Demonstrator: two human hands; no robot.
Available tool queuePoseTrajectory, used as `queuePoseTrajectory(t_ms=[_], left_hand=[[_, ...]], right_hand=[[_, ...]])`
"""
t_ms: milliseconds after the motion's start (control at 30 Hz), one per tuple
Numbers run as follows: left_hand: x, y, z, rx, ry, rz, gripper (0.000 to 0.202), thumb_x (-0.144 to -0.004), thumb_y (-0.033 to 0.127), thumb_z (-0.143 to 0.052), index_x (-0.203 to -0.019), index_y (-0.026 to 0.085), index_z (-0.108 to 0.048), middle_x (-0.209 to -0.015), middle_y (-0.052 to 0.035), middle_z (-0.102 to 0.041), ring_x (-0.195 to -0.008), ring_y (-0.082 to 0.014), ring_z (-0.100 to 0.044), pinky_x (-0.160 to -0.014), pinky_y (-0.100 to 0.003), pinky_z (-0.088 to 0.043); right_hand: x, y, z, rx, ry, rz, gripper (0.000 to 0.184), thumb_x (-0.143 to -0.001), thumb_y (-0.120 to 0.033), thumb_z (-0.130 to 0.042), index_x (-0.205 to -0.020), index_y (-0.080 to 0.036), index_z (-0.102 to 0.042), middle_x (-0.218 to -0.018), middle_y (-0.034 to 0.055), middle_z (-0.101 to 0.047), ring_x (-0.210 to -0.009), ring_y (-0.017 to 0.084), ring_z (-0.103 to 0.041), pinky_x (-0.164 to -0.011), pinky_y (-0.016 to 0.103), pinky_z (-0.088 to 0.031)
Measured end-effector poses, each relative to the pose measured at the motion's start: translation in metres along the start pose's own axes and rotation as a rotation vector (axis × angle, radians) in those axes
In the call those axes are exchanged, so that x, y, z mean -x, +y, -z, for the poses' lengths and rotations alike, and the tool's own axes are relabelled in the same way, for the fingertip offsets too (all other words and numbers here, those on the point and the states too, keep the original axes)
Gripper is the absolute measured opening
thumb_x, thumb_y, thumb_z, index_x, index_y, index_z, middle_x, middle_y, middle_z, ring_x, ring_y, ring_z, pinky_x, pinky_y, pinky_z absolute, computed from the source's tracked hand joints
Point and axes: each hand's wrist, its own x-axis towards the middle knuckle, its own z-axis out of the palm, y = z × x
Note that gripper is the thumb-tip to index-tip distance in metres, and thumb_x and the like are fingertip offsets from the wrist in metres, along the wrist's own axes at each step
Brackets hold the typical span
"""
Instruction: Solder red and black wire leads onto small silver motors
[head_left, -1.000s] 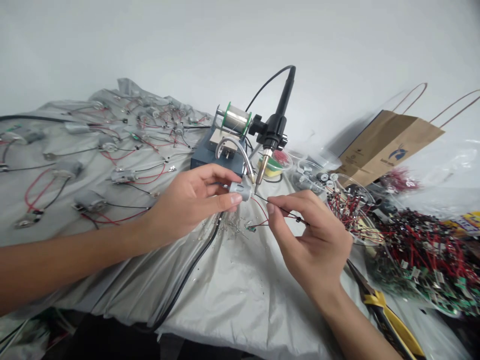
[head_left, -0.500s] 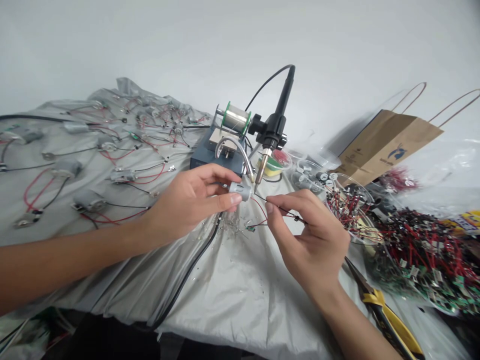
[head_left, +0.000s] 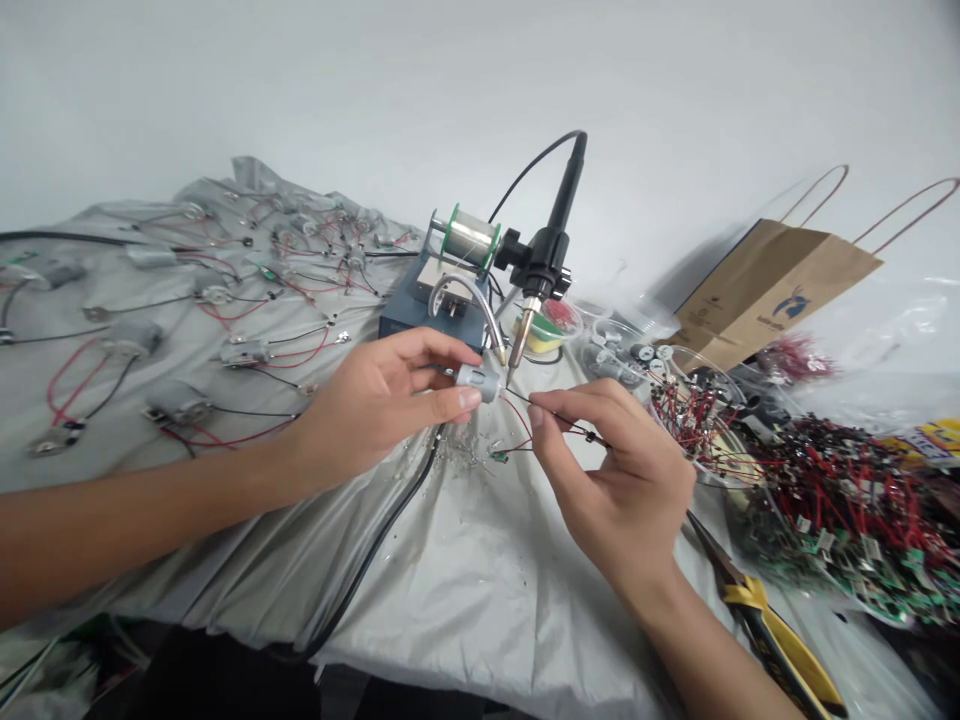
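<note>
Between the thumb and fingers of my left hand (head_left: 397, 395) is a small grey electric motor (head_left: 482, 381), lying on its side with its terminal end to the right. My right hand (head_left: 611, 470) pinches a thin black wire (head_left: 559, 413), whose tip reaches the motor's end. Right above that spot is the tip of a soldering iron (head_left: 523, 340), clamped in a stand. A curved solder feed tube (head_left: 487, 312) ends beside the iron tip. Below hangs a red wire (head_left: 517, 410) with a small green circuit board (head_left: 499, 456).
A solder spool (head_left: 471, 238) sits on a blue soldering station (head_left: 401, 325). Wired motors (head_left: 176, 398) cover the left side. At right are a tub of motors (head_left: 619, 350), a heap of wired boards (head_left: 847, 510), yellow-handled pliers (head_left: 772, 630) and a paper bag (head_left: 780, 285).
Both hands hold almost the same pose, with the motor and black wire still at the iron tip. The whole view has shifted very slightly.
</note>
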Motion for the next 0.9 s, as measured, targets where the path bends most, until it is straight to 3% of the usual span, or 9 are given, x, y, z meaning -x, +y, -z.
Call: queuePoseTrajectory(t_ms=[167,400,633,900], left_hand=[[-0.0004,0.0017,-0.0002,-0.014,0.010,-0.001,0.024,-0.084,0.027,-0.092,-0.103,0.022,-0.078,-0.078,0.0026,-0.074,-0.075,-0.0149,-0.073,-0.075,-0.026,-0.061],[0.0009,0.0009,0.0014,0.023,-0.007,-0.002,0.022,-0.086,0.023,-0.091,-0.103,0.023,-0.079,-0.079,0.0040,-0.074,-0.075,-0.0113,-0.073,-0.075,-0.021,-0.059],[0.0022,-0.0008,0.0027,0.030,-0.019,0.008,0.023,-0.087,0.027,-0.091,-0.106,0.023,-0.078,-0.090,0.0015,-0.077,-0.082,-0.0132,-0.073,-0.080,-0.024,-0.061],[0.0019,0.0013,0.0023,0.015,-0.039,0.009,0.020,-0.088,0.025,-0.089,-0.104,0.022,-0.077,-0.087,0.0028,-0.075,-0.079,-0.0119,-0.073,-0.076,-0.021,-0.060]], right_hand=[[-0.0002,0.0007,0.0003,-0.007,-0.002,-0.005,0.015,-0.095,-0.010,-0.072,-0.098,-0.024,-0.078,-0.084,-0.0014,-0.073,-0.071,0.014,-0.068,-0.066,0.030,-0.056],[0.0005,0.0004,0.0002,0.000,-0.004,0.003,0.015,-0.095,-0.009,-0.072,-0.098,-0.023,-0.078,-0.084,-0.0014,-0.073,-0.071,0.013,-0.068,-0.066,0.029,-0.056],[0.0013,0.0005,-0.0002,-0.008,-0.002,0.015,0.015,-0.095,-0.008,-0.073,-0.099,-0.021,-0.078,-0.085,-0.0013,-0.073,-0.072,0.012,-0.068,-0.066,0.028,-0.055],[0.0010,-0.0011,0.0007,-0.004,-0.004,0.019,0.013,-0.096,-0.007,-0.071,-0.097,-0.019,-0.076,-0.085,-0.0012,-0.072,-0.073,0.011,-0.067,-0.068,0.026,-0.053]])
